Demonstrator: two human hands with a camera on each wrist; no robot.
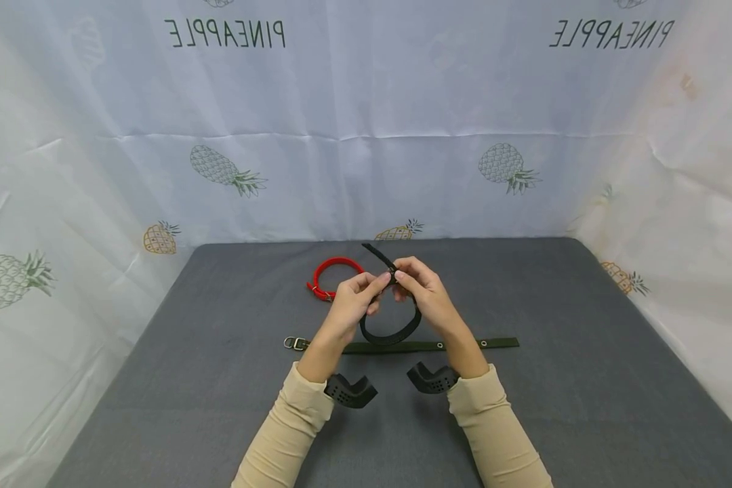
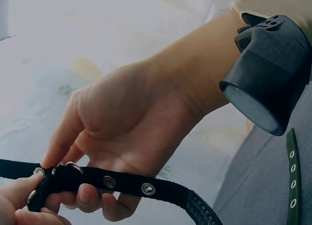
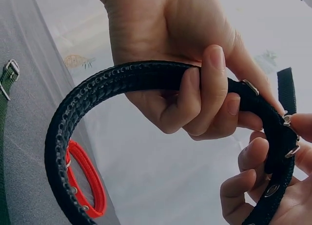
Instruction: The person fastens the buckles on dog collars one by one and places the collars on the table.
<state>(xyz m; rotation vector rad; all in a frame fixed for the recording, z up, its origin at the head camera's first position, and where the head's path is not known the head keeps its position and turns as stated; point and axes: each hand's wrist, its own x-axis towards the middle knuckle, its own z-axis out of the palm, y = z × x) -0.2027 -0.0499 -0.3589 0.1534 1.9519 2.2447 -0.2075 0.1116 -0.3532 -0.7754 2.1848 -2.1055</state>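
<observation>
Both hands hold a black collar [image 1: 392,339], bent into a loop above the table. My left hand [image 1: 349,306] pinches it at the buckle from one side; my right hand [image 1: 425,295] pinches it there from the other. The strap's free end [image 1: 377,253] sticks out upward past the fingers. In the left wrist view, metal eyelets [image 2: 148,189] line the strap, and the buckle is partly hidden by fingertips. The right wrist view shows the stitched inner face of the black collar [image 3: 62,120] curving round, with the right hand's fingers curled over it.
Behind the left hand lies a red collar [image 1: 337,260], closed in a ring. A dark green collar [image 1: 500,343] is stretched straight across the grey table [image 1: 219,407], below the hands. A pineapple-print curtain [image 1: 366,183] hangs around the table.
</observation>
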